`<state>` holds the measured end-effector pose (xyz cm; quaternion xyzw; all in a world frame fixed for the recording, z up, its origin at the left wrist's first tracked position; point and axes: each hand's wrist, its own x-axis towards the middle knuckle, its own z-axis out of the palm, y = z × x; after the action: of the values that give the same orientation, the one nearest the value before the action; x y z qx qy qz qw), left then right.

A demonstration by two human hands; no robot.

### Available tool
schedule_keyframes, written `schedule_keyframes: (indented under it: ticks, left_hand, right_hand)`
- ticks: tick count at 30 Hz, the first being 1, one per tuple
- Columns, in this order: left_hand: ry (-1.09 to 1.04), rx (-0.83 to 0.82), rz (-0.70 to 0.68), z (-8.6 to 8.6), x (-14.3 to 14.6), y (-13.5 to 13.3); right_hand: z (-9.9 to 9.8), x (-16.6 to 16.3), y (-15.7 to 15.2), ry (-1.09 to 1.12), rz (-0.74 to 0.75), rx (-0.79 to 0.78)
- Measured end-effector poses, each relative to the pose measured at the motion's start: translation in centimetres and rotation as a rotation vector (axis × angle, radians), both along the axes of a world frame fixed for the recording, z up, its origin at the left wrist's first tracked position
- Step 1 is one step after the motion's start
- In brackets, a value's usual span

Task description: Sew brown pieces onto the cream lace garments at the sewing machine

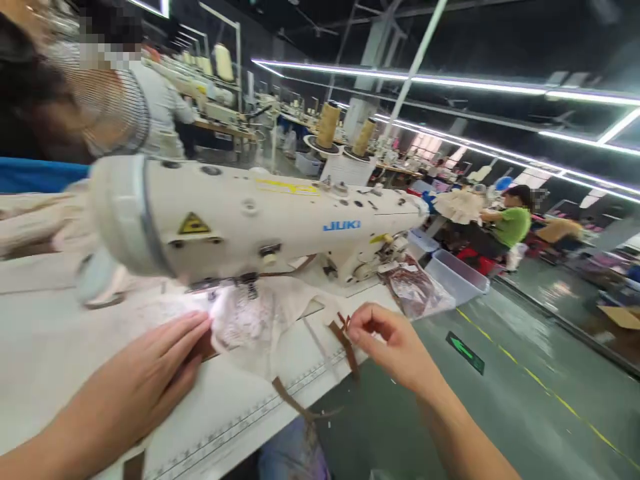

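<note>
A white JUKI sewing machine point(280, 220) stretches across the middle of the view. Pale lacy fabric point(245, 320) lies under its needle area, which is lit brightly. My left hand point(145, 373) rests flat with outstretched fingers at the fabric's left edge, and something brown shows by its fingertips. To the right, my right hand point(390, 337) is closed in a pinch at the end of a brown strip point(345, 343) hanging by the table edge. Another brown strip point(293, 400) dangles over the front edge. What lies directly beneath my left palm is hidden.
The white table point(235, 427) has a printed ruler along its front edge. A plastic bag of brown material point(415, 287) and a clear bin point(457, 273) stand at the right. Thread cones point(327, 127) rise behind the machine. Other people sit farther off, one in a green shirt point(513, 225).
</note>
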<state>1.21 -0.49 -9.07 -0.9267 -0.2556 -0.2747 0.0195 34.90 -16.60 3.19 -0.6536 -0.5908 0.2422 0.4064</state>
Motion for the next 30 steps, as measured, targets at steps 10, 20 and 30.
schedule_keyframes:
  ticks: [10, 20, 30]
  left_hand:
    - [0.065, -0.043, -0.060, 4.1, -0.4, -0.7]
    - [-0.126, -0.032, -0.005, 1.6, -0.9, -0.6]
    - [-0.031, 0.035, 0.012, 2.6, -0.8, -0.7]
  right_hand:
    - [-6.6, -15.6, 11.8, -0.216, 0.306, 0.094]
    - [-7.4, -15.9, 14.2, -0.433, -0.033, -0.117]
    - [-6.7, -13.6, 14.1, -0.496, 0.200, -0.041]
